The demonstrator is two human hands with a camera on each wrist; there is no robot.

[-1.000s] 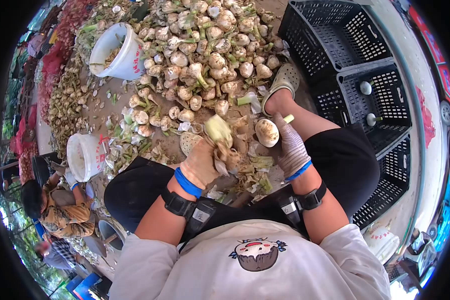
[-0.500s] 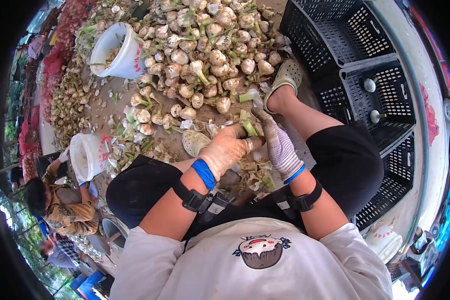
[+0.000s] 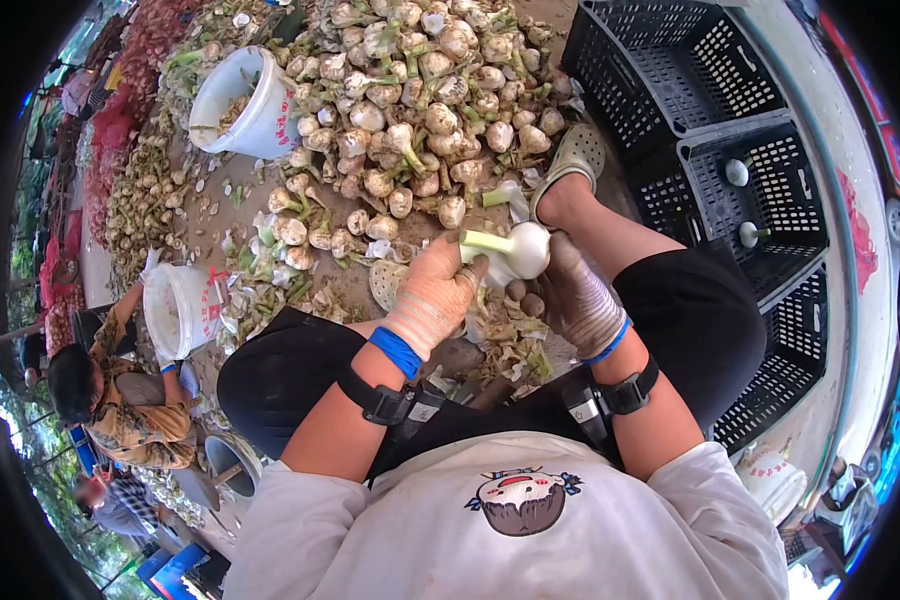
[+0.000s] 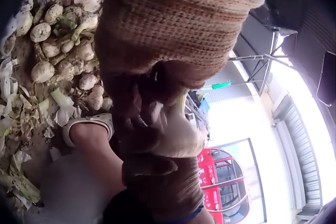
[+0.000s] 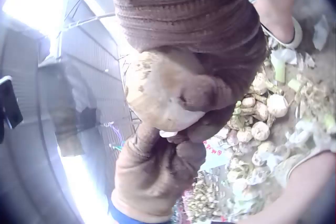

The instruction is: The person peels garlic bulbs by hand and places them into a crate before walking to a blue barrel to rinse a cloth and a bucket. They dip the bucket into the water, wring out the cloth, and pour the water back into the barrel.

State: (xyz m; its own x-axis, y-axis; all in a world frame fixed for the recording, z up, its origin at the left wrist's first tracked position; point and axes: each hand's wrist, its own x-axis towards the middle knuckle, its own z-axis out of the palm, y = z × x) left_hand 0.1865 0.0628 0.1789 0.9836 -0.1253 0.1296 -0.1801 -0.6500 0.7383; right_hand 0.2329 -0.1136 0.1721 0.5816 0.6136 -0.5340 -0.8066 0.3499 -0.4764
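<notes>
A clean white garlic bulb (image 3: 529, 249) with a short pale green stem (image 3: 483, 241) is held between my two gloved hands. My left hand (image 3: 432, 297) pinches it at the stem side. On the bulb's other side, my right hand (image 3: 582, 296) grips with fingers and thumb. The right wrist view shows the bulb (image 5: 155, 90) with brown-stained skin on this face and a thumb pressed on it. In the left wrist view, the left glove (image 4: 168, 29) hides most of the stem, and part of the bulb (image 4: 178, 134) shows pale beneath.
A large heap of unpeeled garlic (image 3: 410, 120) lies ahead. Black crates (image 3: 660, 140) stand at the right, one with two white bulbs (image 3: 737, 172) inside. White buckets (image 3: 270, 110) are at the left. Peeled husks (image 3: 515, 345) litter the ground between my legs. Another person (image 3: 135, 400) sits far left.
The hands came together around the bulb, which now shows white instead of brown-speckled, its stem pointing left. The husk-covered piece seen earlier in the left hand is gone from it.
</notes>
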